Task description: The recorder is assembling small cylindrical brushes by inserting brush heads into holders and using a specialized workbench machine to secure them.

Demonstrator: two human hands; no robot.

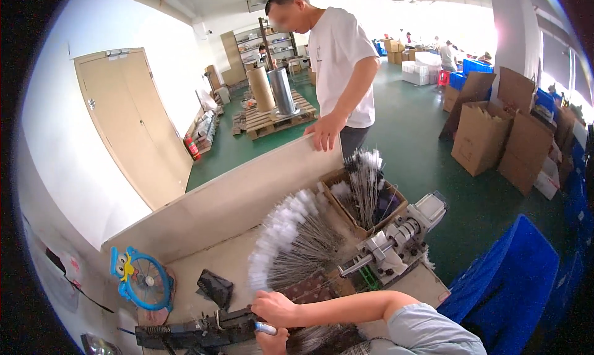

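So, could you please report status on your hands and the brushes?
Right hand beside fanned brushes, grip unclear. Left hand lower in view. Black plastic lies left, apparently unobstructive.

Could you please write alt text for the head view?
The wearer's right hand and left hand are close together at a dark fixture on a beige workbench; their grip is unclear. White-tipped wire brushes fan out beyond, beside a metal machine. Opposite, a person in a white T-shirt rests a hand on an upright panel.

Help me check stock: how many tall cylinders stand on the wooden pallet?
2: a tan cylinder on the left and a silver cylinder just to its right, both on the wooden pallet. Any behind the standing person would be hidden.
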